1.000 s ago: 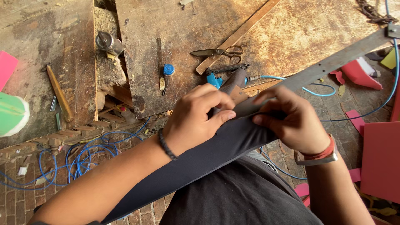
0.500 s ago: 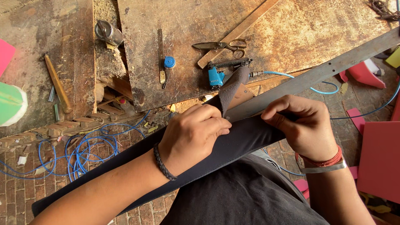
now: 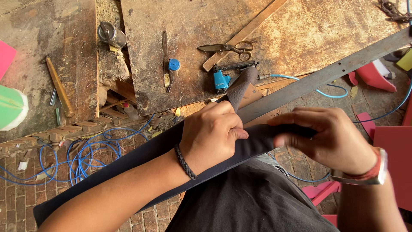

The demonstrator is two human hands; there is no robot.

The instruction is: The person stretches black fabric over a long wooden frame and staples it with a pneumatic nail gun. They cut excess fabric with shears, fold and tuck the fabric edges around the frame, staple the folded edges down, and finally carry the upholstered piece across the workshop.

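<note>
Two hands clamped on dark fabric strip (image 3: pixel 141 159), stretched flat across lap for control: left hand (image 3: pixel 212 135) pinning folded end, right hand (image 3: pixel 330 139) pinching edge beside metal bar (image 3: pixel 326 75). Scissors (image 3: pixel 227 47), blue tool (image 3: pixel 222 80) on bench (image 3: pixel 300 34), within reach.

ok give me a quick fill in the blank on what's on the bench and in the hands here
1. Both hands, the left hand and the right hand, grip a long dark strip of ____.
2. The scissors lie on the ____ board, apart from both hands.
3. The small round cap beside the flat metal tool is ____ in colour.
4. On the left wrist sits a dark braided ____.

Missing words: fabric; wooden; blue; bracelet
</note>
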